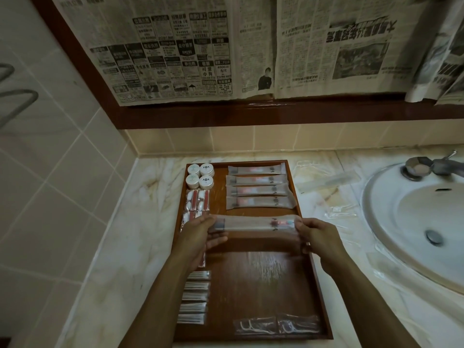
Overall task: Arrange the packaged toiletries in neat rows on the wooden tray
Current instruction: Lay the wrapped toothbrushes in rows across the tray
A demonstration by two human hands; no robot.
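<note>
A white sink (411,222) with a metal faucet (438,165) sits in the marble tabletop (130,247); newspaper (226,46) covers a wood-framed mirror above tiled walls (50,159).

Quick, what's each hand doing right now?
Left hand: holds one end of the long toothbrush packet.
Right hand: pinches the packet's other end.

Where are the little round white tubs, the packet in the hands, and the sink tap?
Round white tubs (200,175), head view, middle of the four lids.
Held packet (253,223), head view, its clear middle.
Sink tap (444,165), head view, its metal body.
</note>
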